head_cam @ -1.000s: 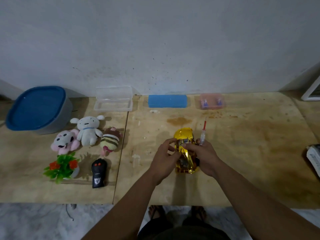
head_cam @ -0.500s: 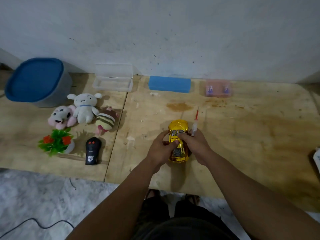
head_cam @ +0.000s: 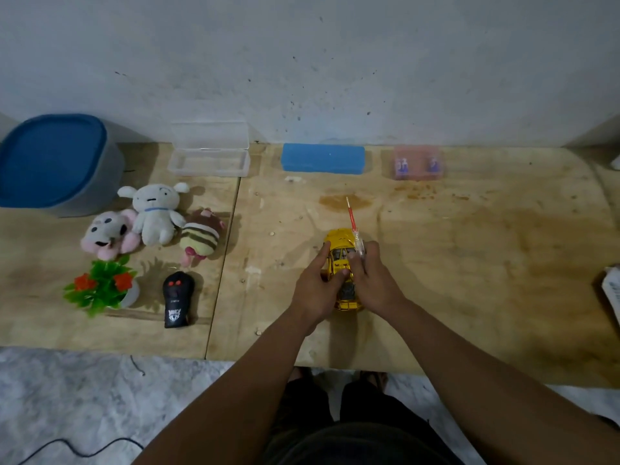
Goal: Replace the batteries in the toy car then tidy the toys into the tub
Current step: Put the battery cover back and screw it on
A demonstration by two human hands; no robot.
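A shiny yellow toy car (head_cam: 341, 242) rests on the wooden table (head_cam: 486, 263), nose pointing away from me. My left hand (head_cam: 317, 286) grips its left side. My right hand (head_cam: 374, 280) presses on its right side and also holds a red-tipped screwdriver (head_cam: 353, 223) that sticks up past the car's nose. The grey tub (head_cam: 97, 193) with a blue lid (head_cam: 50, 159) stands at the far left. A white plush (head_cam: 154, 213), a pink plush (head_cam: 107, 234), a striped plush (head_cam: 199, 241), a small plastic plant (head_cam: 102, 285) and a black remote (head_cam: 177, 298) lie left of the car.
Against the wall stand an open clear plastic case (head_cam: 209, 152), a blue box (head_cam: 322, 158) and a pink translucent box (head_cam: 417, 162) holding small batteries. A white object (head_cam: 612, 293) pokes in at the right edge. The table's front edge is near my legs; a cable lies on the floor.
The camera view has shifted slightly. Both hands stay on the car, with my left fingers reaching further along its side.
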